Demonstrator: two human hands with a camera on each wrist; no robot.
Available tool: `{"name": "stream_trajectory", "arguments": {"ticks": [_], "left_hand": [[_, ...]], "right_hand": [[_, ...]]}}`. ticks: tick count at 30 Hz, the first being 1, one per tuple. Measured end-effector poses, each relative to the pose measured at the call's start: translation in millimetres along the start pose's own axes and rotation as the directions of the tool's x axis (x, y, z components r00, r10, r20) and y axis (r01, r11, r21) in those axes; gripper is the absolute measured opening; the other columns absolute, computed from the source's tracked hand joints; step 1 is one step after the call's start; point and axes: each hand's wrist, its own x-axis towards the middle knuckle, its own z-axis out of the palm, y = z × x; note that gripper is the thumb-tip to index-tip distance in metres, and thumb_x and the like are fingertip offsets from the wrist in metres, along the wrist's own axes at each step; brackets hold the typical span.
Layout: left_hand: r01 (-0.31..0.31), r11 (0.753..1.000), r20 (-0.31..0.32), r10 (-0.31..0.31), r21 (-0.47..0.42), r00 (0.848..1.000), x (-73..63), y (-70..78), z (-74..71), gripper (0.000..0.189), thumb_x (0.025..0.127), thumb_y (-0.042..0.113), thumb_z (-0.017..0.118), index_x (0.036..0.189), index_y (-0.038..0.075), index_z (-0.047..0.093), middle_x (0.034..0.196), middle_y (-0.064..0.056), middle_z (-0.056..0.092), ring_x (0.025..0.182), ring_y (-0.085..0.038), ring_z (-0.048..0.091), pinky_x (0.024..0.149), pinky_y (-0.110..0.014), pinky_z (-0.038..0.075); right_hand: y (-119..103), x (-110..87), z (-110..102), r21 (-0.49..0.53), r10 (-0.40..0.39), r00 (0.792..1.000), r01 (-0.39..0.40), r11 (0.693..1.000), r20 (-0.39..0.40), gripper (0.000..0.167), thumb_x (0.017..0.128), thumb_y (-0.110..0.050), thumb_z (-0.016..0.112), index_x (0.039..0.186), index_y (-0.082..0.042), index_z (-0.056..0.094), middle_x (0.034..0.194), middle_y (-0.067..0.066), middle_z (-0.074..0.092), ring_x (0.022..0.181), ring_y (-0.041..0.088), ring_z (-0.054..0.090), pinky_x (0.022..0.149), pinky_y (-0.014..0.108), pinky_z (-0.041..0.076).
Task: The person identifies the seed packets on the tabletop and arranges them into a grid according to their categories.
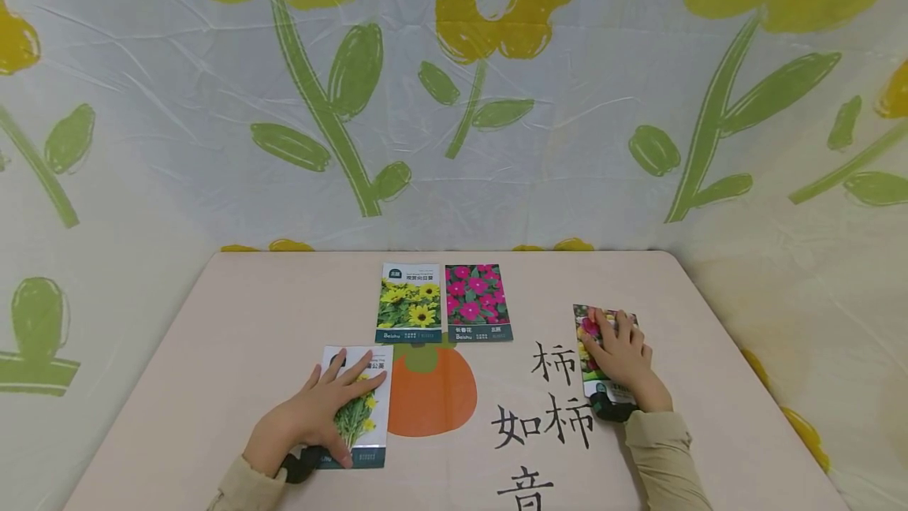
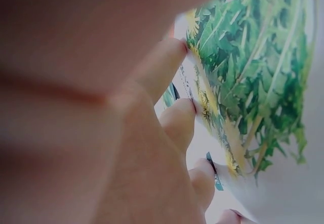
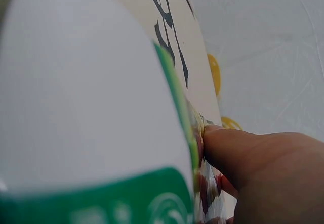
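My left hand (image 1: 312,416), its fingers spread, rests on a white seed packet (image 1: 376,432) with yellow flowers and green leaves. The leaf picture (image 2: 253,72) fills much of the left wrist view, beside the fingers (image 2: 177,123). Over at the right, my right hand (image 1: 627,357) lies on a packet with a multicoloured flower picture (image 1: 590,369) and covers much of its front. In the right wrist view the thumb (image 3: 238,148) touches that packet's printed face, and its white and green end (image 3: 91,107) looms close to the camera.
Side by side at the back lie a yellow sunflower packet (image 1: 409,306) and a pink flower packet (image 1: 478,302). The pale tabletop (image 1: 248,337) bears a printed orange persimmon (image 1: 433,393) and black characters (image 1: 542,420). Flower-patterned cloth (image 1: 567,180) hangs behind and at the sides.
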Motion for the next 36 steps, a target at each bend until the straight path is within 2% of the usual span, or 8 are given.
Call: {"name": "stream_trajectory", "arguments": {"ticks": [9,24,31,36], "left_hand": [[-0.044,0.999,0.027,0.044,0.008,0.999,-1.4,5.0,0.3,0.121,0.049,0.037,0.098,0.154,0.025,0.039,0.166,-0.006,0.013,0.148,-0.047,-0.006,0.111,-0.072,-0.003],[-0.053,0.998,0.055,0.051,0.041,0.997,7.8,16.9,11.8,0.119,0.052,0.043,0.096,0.155,0.032,0.036,0.167,-0.001,0.011,0.149,-0.044,-0.007,0.112,-0.070,-0.003],[-0.062,0.997,0.062,0.060,0.043,0.996,9.8,21.9,12.3,0.119,0.053,0.043,0.096,0.155,0.031,0.036,0.167,-0.002,0.011,0.149,-0.045,-0.006,0.112,-0.070,-0.003],[-0.058,0.997,0.061,0.054,0.051,0.997,10.3,23.2,13.3,0.118,0.053,0.044,0.095,0.155,0.031,0.036,0.166,-0.002,0.012,0.149,-0.045,-0.006,0.112,-0.070,-0.003]], "right_hand": [[-0.3,0.1,-0.1,0.000,0.002,1.000,-0.002,1.000,0.004,0.074,0.104,-0.043,0.044,0.154,0.001,0.014,0.153,0.039,-0.007,0.134,0.066,-0.006,0.100,0.079,0.002],[-0.2,-0.2,-0.2,-0.002,0.005,1.000,-0.005,1.000,0.003,0.073,0.104,-0.042,0.044,0.154,0.002,0.014,0.153,0.038,-0.006,0.134,0.065,-0.005,0.100,0.079,0.003],[-2.1,-1.1,-0.9,0.000,0.010,1.000,-0.010,1.000,0.008,0.073,0.103,-0.041,0.045,0.154,0.002,0.015,0.153,0.038,-0.006,0.134,0.065,-0.004,0.100,0.079,0.003],[3.0,1.5,2.4,-0.004,0.006,1.000,-0.006,1.000,0.000,0.075,0.103,-0.046,0.042,0.155,0.001,0.014,0.154,0.038,-0.006,0.135,0.065,-0.004,0.100,0.079,0.003]]}}
